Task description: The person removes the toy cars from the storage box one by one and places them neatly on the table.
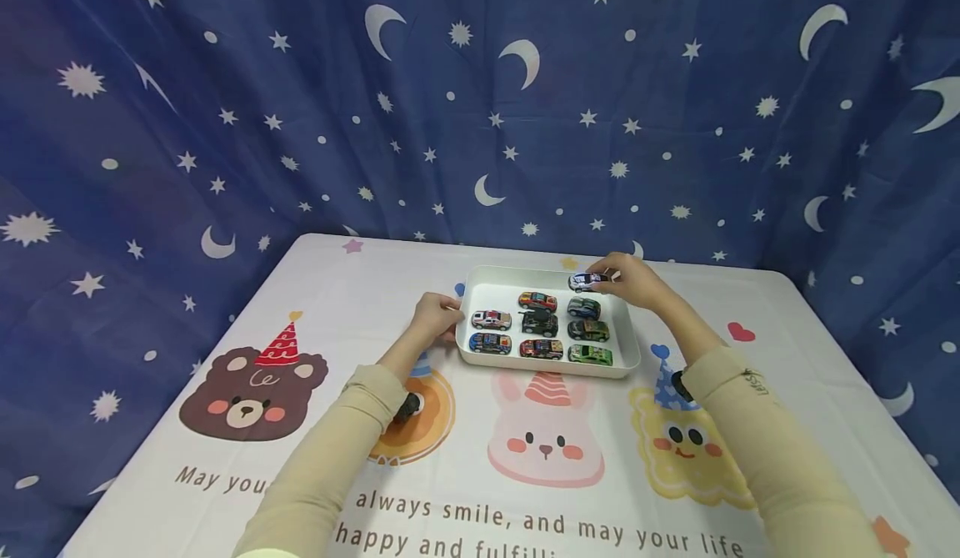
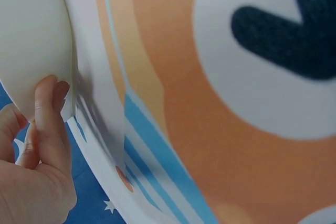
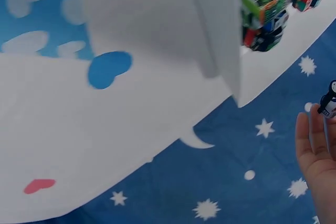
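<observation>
Eight toy cars (image 1: pixel 587 330) rest in the white tray (image 1: pixel 491 289) on the printed tablecloth (image 1: pixel 420 516), set in three columns; the left column holds a white-and-red car (image 1: pixel 491 320) and, nearer the person, a blue car (image 1: pixel 490 343); the middle column holds a red-and-yellow car (image 1: pixel 537 301), a black car (image 1: pixel 539 323) and a dark red car (image 1: pixel 542 349); the right column holds a dark blue-green car (image 1: pixel 583 309), a dark green car and a bright green car (image 1: pixel 590 355). A ninth, the pale car (image 1: pixel 587 281), is pinched in the fingers of the right hand (image 1: pixel 633 281) at the tray's far right corner; the right-wrist view shows it at the fingertips against the starry curtain (image 3: pixel 247 150); whether it touches the tray cannot be told. The left hand (image 1: pixel 433 318) grips the tray's left end, thumb and fingers closed on its wall in the left-wrist view. Judged by this state, eight cars are in place and the pale one remains unreleased at the far end of the right column; bare floor shows beyond the left column; whether further cars belong to the work cannot be told.
</observation>
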`<act>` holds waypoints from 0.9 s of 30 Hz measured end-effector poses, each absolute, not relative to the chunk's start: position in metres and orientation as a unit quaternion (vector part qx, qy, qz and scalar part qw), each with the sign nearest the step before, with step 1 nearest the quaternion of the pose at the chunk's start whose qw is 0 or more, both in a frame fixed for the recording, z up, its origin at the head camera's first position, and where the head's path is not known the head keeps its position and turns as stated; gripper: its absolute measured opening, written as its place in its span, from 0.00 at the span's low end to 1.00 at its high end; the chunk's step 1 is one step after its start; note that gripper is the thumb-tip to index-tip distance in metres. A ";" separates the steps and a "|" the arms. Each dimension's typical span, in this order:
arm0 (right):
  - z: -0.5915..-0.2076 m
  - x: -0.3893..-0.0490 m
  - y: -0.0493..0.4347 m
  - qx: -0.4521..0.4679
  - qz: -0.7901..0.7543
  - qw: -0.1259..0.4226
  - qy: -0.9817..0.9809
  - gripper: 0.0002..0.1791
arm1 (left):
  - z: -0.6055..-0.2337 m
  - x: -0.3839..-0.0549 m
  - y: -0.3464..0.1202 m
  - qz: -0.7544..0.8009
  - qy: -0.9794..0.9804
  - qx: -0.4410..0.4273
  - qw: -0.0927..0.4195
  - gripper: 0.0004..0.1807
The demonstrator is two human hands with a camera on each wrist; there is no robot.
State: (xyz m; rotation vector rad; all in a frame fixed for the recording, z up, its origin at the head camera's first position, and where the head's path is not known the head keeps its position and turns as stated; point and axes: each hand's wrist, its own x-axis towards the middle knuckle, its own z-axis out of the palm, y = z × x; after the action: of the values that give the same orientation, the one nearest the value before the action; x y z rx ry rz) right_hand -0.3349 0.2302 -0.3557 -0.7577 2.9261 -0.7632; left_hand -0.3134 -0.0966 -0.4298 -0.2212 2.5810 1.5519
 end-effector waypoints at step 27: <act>-0.393 -0.336 0.312 -0.183 -0.249 -0.005 0.951 0.18 | -0.429 -0.313 -0.098 0.531 0.837 -0.099 0.092 0.15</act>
State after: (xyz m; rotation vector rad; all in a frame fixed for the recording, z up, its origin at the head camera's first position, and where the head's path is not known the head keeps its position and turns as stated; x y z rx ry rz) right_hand -0.3357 0.3124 -0.3926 -0.5768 2.9965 -0.7844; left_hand -0.3129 -0.0976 -0.4287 -0.2934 2.4848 1.5765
